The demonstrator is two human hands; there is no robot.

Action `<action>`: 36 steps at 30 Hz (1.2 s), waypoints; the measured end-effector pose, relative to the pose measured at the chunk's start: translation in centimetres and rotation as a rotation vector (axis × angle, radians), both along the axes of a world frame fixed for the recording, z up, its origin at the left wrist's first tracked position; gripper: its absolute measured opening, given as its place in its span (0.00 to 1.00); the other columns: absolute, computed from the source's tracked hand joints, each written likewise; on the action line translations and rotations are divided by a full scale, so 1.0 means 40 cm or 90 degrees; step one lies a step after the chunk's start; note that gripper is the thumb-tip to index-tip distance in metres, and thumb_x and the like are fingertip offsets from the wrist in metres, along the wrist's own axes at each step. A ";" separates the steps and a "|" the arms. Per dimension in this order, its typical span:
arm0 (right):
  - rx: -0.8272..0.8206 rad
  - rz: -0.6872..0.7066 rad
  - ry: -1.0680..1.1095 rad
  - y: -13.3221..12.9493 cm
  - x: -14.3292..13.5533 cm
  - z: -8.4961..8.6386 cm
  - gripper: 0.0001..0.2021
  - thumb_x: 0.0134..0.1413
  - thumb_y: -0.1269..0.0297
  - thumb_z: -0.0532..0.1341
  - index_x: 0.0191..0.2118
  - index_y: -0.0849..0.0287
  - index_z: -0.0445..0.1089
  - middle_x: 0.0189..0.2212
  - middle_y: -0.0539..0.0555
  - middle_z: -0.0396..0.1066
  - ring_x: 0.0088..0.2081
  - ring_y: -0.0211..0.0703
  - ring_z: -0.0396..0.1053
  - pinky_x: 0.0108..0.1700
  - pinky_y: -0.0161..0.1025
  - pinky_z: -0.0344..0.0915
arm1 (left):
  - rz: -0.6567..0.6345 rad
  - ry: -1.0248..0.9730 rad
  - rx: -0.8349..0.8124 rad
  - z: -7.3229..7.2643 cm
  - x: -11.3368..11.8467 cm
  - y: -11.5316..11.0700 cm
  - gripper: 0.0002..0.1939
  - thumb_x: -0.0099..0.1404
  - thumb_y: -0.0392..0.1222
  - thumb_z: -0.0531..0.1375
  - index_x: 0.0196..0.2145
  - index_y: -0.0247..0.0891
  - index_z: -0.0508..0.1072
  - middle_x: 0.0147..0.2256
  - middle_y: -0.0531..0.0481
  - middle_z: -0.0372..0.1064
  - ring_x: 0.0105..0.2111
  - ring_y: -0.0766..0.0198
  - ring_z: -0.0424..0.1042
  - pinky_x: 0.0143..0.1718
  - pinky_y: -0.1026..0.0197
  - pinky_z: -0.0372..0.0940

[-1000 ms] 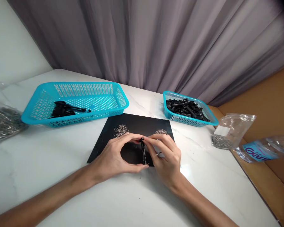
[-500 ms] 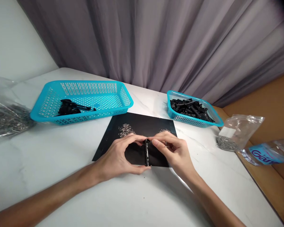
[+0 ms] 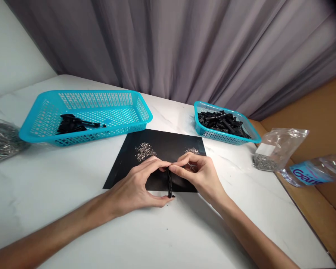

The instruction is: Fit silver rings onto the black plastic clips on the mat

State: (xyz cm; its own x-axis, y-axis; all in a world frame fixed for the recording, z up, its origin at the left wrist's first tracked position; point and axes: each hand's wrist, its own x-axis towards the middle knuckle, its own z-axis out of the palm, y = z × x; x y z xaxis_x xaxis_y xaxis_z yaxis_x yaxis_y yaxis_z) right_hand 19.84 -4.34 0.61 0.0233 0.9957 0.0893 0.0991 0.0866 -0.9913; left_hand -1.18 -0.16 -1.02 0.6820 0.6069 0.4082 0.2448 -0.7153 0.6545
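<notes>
A narrow black plastic part (image 3: 170,183) stands lengthwise between the thumb and fingers of my left hand (image 3: 140,183), thumb at its near end, fingertips at its far end. My right hand (image 3: 201,172) has thumb and index finger pinched together at that far end, touching the part. Tiny shiny metal pieces (image 3: 191,167) show within its curled fingers; whatever lies at the pinch itself is hidden. Under both hands lies a black mat (image 3: 168,142). On it are a pile of small bent metal pieces (image 3: 145,151) at left and a smaller metal pile (image 3: 192,150) at right, partly behind my right hand.
A large blue basket (image 3: 100,95) at back left contains a few black parts (image 3: 75,123). Many black parts (image 3: 222,123) fill a smaller blue basket (image 3: 256,139). Bags of metal pieces (image 3: 2,140) (image 3: 266,162) flank the table, and a plastic bottle (image 3: 308,173) lies at right.
The whole view has shifted slightly, so things sit a little more to the left and higher. My right thumb and index finger have closed in on the far end of the black part, which looks tilted differently.
</notes>
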 end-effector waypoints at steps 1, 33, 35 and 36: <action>-0.002 0.005 -0.004 0.000 -0.001 -0.002 0.11 0.50 0.57 0.74 0.29 0.59 0.79 0.29 0.49 0.72 0.28 0.35 0.63 0.28 0.36 0.54 | -0.002 0.005 -0.001 0.001 -0.001 -0.001 0.31 0.54 0.37 0.73 0.54 0.42 0.68 0.44 0.50 0.70 0.44 0.59 0.74 0.48 0.58 0.70; 0.100 0.015 -0.090 -0.032 0.015 0.006 0.11 0.66 0.59 0.63 0.36 0.58 0.79 0.30 0.53 0.80 0.32 0.42 0.79 0.38 0.40 0.77 | 0.010 0.031 -0.011 0.000 0.001 0.007 0.32 0.54 0.43 0.73 0.55 0.41 0.69 0.43 0.49 0.71 0.44 0.57 0.74 0.48 0.56 0.71; 0.104 0.020 -0.107 -0.035 0.010 0.004 0.11 0.67 0.59 0.62 0.37 0.58 0.80 0.30 0.53 0.80 0.32 0.43 0.79 0.39 0.42 0.76 | 0.016 0.021 -0.001 0.000 0.004 0.005 0.31 0.55 0.42 0.72 0.54 0.41 0.69 0.42 0.49 0.70 0.43 0.58 0.74 0.47 0.56 0.71; 0.105 0.018 -0.115 -0.037 0.008 0.004 0.12 0.67 0.59 0.61 0.38 0.58 0.80 0.30 0.54 0.80 0.32 0.44 0.79 0.39 0.42 0.76 | 0.017 0.018 0.002 0.001 0.006 0.004 0.30 0.55 0.42 0.72 0.54 0.41 0.69 0.42 0.50 0.70 0.43 0.58 0.74 0.47 0.56 0.71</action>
